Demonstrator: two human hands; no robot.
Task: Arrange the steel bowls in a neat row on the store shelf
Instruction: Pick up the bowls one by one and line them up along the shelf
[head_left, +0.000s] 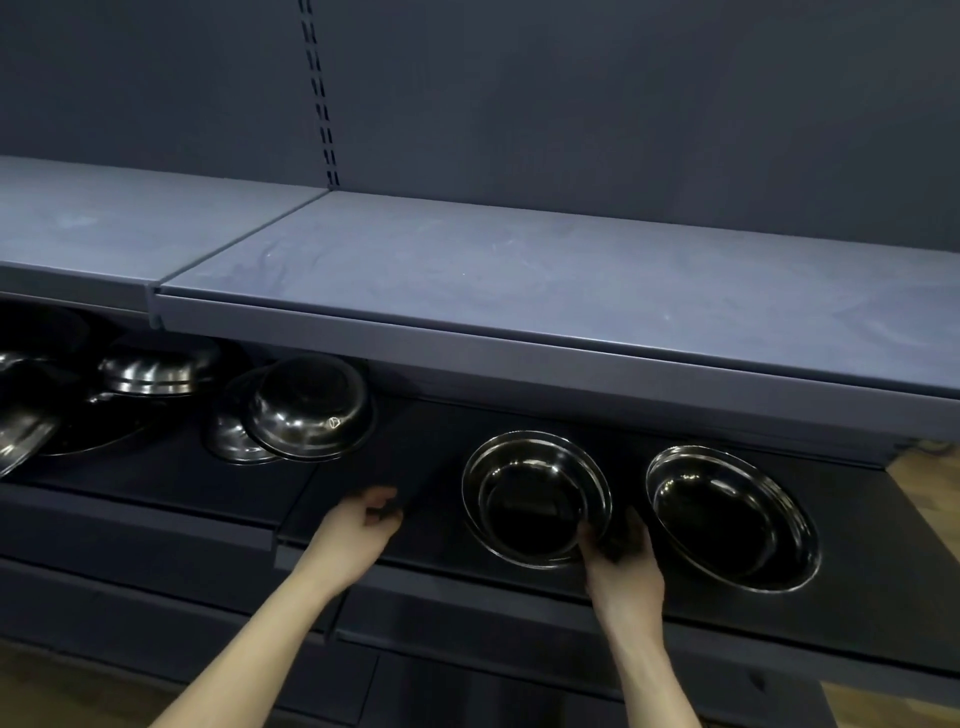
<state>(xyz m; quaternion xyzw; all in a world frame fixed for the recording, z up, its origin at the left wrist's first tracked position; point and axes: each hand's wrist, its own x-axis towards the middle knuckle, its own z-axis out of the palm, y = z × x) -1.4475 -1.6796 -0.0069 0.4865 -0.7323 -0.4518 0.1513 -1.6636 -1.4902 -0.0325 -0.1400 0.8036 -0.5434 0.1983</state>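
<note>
Right hand is gripping the bowl rim, lining it beside its neighbour; left hand is hanging loose, holding nothing, I'm guessing.

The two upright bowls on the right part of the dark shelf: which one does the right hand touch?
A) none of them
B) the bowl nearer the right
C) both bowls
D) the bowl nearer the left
D: the right hand holds the near rim of the left upright bowl, while the right upright bowl stands apart, untouched.
</note>
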